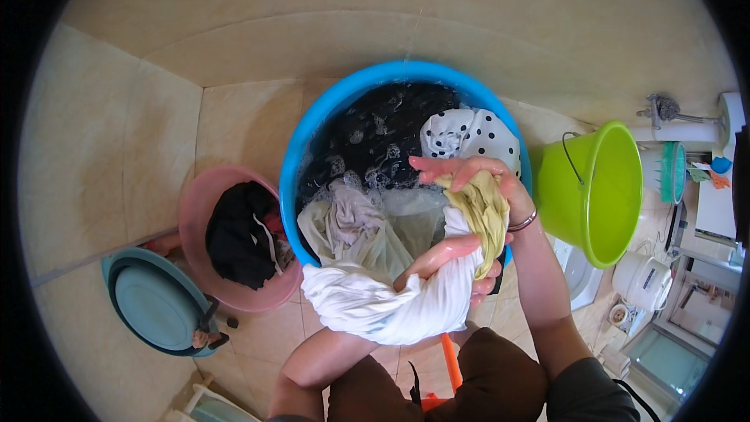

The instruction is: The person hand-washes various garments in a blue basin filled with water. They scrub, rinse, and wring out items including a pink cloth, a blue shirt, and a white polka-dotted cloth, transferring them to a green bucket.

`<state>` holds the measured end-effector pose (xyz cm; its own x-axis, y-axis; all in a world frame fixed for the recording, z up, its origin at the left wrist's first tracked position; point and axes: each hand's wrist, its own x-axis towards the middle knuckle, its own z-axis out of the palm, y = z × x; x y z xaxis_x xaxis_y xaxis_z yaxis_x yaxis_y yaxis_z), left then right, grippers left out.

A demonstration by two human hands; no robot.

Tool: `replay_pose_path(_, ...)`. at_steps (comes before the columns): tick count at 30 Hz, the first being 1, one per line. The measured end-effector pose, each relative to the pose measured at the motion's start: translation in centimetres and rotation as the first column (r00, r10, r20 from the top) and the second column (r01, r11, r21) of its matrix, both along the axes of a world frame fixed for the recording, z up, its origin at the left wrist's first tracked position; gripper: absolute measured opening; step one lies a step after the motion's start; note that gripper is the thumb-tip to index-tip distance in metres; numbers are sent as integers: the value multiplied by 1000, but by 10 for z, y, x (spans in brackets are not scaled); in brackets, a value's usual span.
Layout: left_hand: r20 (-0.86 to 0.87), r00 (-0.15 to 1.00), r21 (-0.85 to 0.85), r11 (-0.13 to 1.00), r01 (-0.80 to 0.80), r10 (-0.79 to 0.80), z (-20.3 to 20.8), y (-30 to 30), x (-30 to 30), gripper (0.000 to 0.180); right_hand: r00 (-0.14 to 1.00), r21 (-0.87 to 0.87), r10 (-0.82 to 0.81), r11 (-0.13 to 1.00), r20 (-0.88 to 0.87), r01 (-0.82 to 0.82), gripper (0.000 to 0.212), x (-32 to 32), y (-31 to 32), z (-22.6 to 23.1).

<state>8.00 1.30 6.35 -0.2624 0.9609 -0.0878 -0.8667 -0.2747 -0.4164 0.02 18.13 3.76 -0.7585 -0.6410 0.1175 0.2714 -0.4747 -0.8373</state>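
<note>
A large blue tub (291,164) of water and wet laundry stands in front of me. White cloth (375,309) hangs bunched over its near rim. My left hand (445,256) is closed round this cloth, thumb on top and fingertips on the far side. Beside it, my right hand (506,180) grips a twisted yellow cloth (492,215) that lies against the white one; whether they are one piece I cannot tell. Dark cloth (375,129) soaks in foamy water at the back. A white polka-dot cloth (476,134) rests behind my right hand, and pale cloth (351,223) lies at the left.
Left of the tub, a pink basin (195,223) holds black and red clothes. A grey-green basin (117,281) stands nearer, at far left. To the right is a lime-green bucket (551,187) with a wire handle. A tiled wall (312,39) rises behind the tub.
</note>
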Motion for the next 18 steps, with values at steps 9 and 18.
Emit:
replay_pose_path(9, -89, 996, -19, 1000, 7, -9, 10, -3, -1, 58, 890, -632, 65, 728, 450, 266, 33, 30, -30, 15)
replay_pose_path(18, -498, 858, -562, 800, -210, -125, 39, -14, -14, 34, 846, -21, -261, 952, 464, 305, 26, 23, -23, 49)
